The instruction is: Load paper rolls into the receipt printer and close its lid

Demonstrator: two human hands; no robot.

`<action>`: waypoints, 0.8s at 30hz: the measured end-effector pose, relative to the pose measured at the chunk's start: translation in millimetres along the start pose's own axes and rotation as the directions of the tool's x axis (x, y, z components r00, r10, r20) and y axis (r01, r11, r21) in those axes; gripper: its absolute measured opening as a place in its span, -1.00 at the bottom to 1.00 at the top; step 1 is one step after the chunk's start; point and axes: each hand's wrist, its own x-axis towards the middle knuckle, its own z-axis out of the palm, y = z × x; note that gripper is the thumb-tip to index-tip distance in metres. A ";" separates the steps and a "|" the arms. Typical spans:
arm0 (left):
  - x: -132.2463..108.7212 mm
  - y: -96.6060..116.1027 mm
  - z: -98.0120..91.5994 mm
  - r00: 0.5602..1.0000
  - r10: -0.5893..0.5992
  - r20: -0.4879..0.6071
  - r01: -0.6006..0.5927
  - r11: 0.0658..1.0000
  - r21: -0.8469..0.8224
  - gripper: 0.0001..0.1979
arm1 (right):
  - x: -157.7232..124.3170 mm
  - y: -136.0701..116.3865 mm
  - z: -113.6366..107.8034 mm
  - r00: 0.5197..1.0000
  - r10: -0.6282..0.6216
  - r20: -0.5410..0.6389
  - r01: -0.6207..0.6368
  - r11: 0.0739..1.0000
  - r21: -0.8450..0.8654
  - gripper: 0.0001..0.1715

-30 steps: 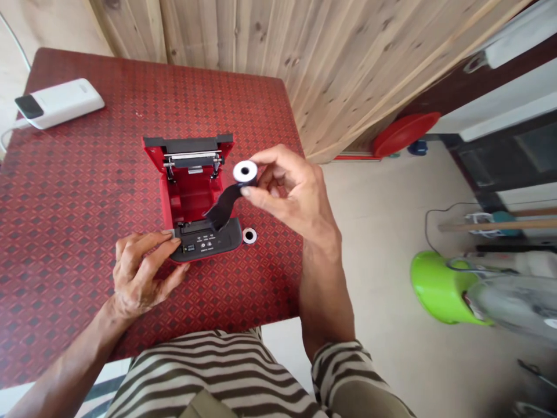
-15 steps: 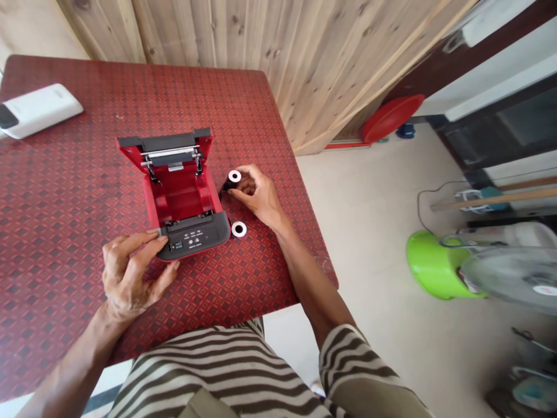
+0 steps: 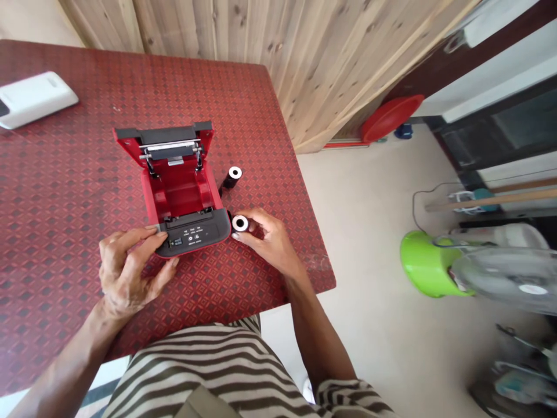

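Observation:
A red and black label printer point(image 3: 185, 200) stands on the table with its lid raised, showing a bare red bay. My left hand point(image 3: 130, 267) grips its front left corner, fingers on the black panel and thumb at the front edge. Off the printer's right side, my right hand point(image 3: 270, 238) closes thumb and fingers around the nearer small roll point(image 3: 240, 224), whose end is a white ring with a dark hole. Farther back, a second small roll point(image 3: 234, 176) with a black side stands upright on the table, touched by neither hand.
The red patterned table point(image 3: 87, 168) ends on the right above a pale floor. A white device point(image 3: 37, 100) lies at its far left. Wooden panelling point(image 3: 243, 35) rises behind. On the floor are a green stool-like object point(image 3: 424, 264), a fan point(image 3: 509, 278) and a red basin point(image 3: 391, 118).
My right hand has let go of the farther roll and moved toward me onto the nearer one. My left hand stays on the printer. The view has shifted slightly.

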 end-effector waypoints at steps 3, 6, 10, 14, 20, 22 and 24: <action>-0.7 0.5 0.0 1.000 -0.013 0.007 0.013 1.000 0.005 -0.35 | 1.7 -36.1 -32.2 0.985 -0.059 0.164 0.035 0.988 0.147 -0.67; 0.7 2.6 0.1 1.000 -0.003 0.000 0.003 1.000 0.021 -0.38 | 18.0 -83.2 -58.8 0.866 -0.191 0.462 0.116 0.975 0.187 -0.61; 1.9 4.5 -0.4 1.000 0.002 0.001 -0.002 1.000 0.025 -0.45 | 63.6 -117.4 -34.9 0.825 -0.264 0.500 0.393 0.903 -0.172 -0.71; -1.1 3.0 -1.1 1.000 0.010 0.009 -0.011 0.999 0.035 -0.41 | 99.4 -121.3 18.7 0.828 -0.210 0.520 0.495 0.710 -0.501 -0.86; -1.8 3.6 -1.1 1.000 0.002 0.029 -0.003 1.000 0.013 -0.45 | 106.7 -128.0 45.4 0.839 -0.038 0.543 0.467 0.563 -0.681 -0.72; -1.0 4.4 -1.1 1.000 0.000 0.029 -0.001 1.000 0.007 -0.46 | 106.1 -130.2 44.3 0.823 -0.006 0.567 0.478 0.546 -0.688 -0.73; -0.7 4.9 -1.5 0.999 -0.005 0.032 0.005 1.000 0.003 -0.46 | 105.8 -132.0 43.7 0.806 -0.015 0.592 0.508 0.530 -0.679 -0.73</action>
